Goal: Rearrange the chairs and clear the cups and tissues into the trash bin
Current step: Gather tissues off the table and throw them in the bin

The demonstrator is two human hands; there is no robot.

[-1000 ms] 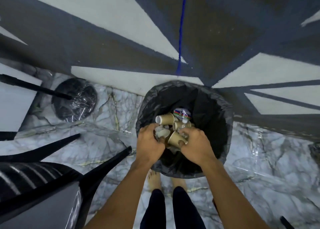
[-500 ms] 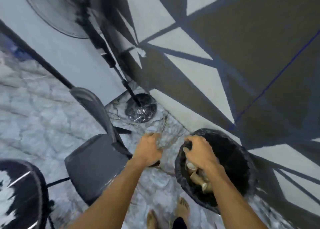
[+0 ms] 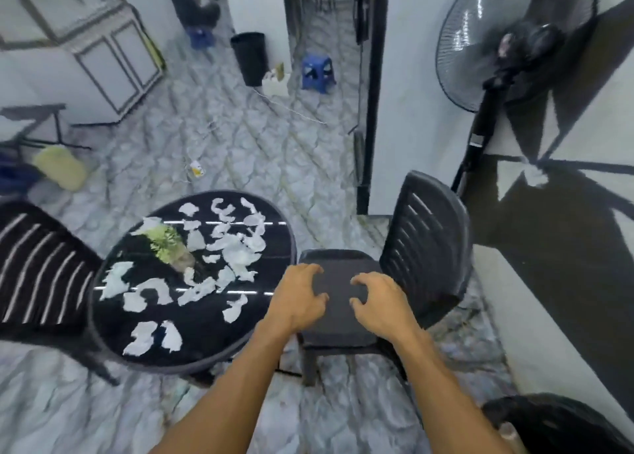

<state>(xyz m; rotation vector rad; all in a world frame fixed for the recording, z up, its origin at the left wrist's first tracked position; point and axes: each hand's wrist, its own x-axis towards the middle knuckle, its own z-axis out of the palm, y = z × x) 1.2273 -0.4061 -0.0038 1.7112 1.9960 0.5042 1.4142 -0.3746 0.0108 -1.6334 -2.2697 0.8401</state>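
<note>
My left hand [image 3: 298, 299] and right hand [image 3: 380, 306] are stretched out in front of me, side by side with a gap between them. The fingers of both are loosely curled and neither holds anything. Both hang over the dark seat of a black chair [image 3: 425, 247]. I cannot tell whether my fingertips touch the seat. The chair's slatted back stands upright just beyond my right hand.

Just left of my left hand is a round black table [image 3: 206, 333], its edge close to the chair seat. Torn white tissues [image 3: 240, 251] lie scattered over most of its top. Among them, toward the far left side, sits a small green plant [image 3: 166, 242]. Further left, past the table, is a second chair [image 3: 37, 268] with a striped back.

Behind my right forearm, near my right elbow, the black-lined trash bin [image 3: 555, 422] shows at the frame's corner against the wall. Far beyond my right hand a standing fan [image 3: 514, 38] rises by the patterned wall.

Well ahead of both hands, across the marble floor [image 3: 240, 151], are another black bin [image 3: 250, 57] and a blue stool [image 3: 317, 72].
</note>
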